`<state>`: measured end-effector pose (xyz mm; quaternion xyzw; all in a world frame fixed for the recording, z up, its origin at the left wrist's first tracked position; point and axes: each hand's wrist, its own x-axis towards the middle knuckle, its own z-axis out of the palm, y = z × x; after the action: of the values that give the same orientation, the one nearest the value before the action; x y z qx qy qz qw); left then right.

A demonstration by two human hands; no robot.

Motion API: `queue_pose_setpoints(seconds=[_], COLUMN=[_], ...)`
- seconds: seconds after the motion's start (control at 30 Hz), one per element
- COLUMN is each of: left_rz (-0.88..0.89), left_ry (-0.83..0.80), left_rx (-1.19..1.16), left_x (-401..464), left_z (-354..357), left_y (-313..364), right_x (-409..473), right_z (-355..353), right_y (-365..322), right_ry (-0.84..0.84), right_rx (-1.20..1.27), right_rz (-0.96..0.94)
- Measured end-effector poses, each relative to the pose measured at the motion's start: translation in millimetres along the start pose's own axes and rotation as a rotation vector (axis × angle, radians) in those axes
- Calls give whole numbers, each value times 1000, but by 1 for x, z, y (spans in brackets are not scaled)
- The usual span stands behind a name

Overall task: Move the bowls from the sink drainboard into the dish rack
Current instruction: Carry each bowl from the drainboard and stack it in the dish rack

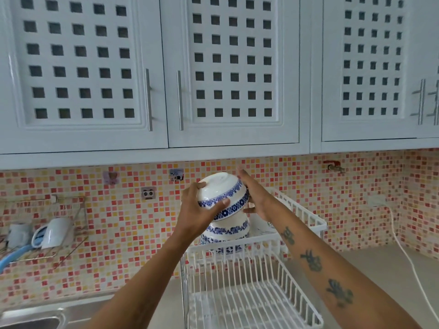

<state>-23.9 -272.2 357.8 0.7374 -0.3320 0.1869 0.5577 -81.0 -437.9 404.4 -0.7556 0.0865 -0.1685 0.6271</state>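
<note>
We grip upturned bowl [219, 189] with left hand [198, 210] and right hand [255, 195], frame centre; stacked bowls [225, 236] already in rack [251, 302].

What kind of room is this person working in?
Most likely a home kitchen. A steel sink sits at lower left, white wall cupboards hang above a mosaic-tiled wall, and both hands hold a blue-patterned bowl over a white dish rack.

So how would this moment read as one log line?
step: stacking | both hands: left hand, right hand hold bowl upside down | over bowl stack | dish rack
</note>
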Motion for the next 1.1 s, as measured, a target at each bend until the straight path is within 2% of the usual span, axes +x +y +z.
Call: queue_pose_setpoints(seconds=[0.13,0.3,0.5,0.67,1.1], left_rz=[61,102,71,14,-19], left_ry=[-15,-34,-71,-171,-229], left_rx=[136,242,254,307,384], left_x=[0,1,-1,3,12], left_z=[8,20,28,30,36], left_y=[-7,-18,-30,-36,-43], right_x=[0,13,18,27,41], right_z=[10,24,26,24,18], right_y=[8,29,49,62,76], right_ry=[129,253,270,273,204], right_rx=[8,62,30,13,71], right_rz=[70,42,42,34,81])
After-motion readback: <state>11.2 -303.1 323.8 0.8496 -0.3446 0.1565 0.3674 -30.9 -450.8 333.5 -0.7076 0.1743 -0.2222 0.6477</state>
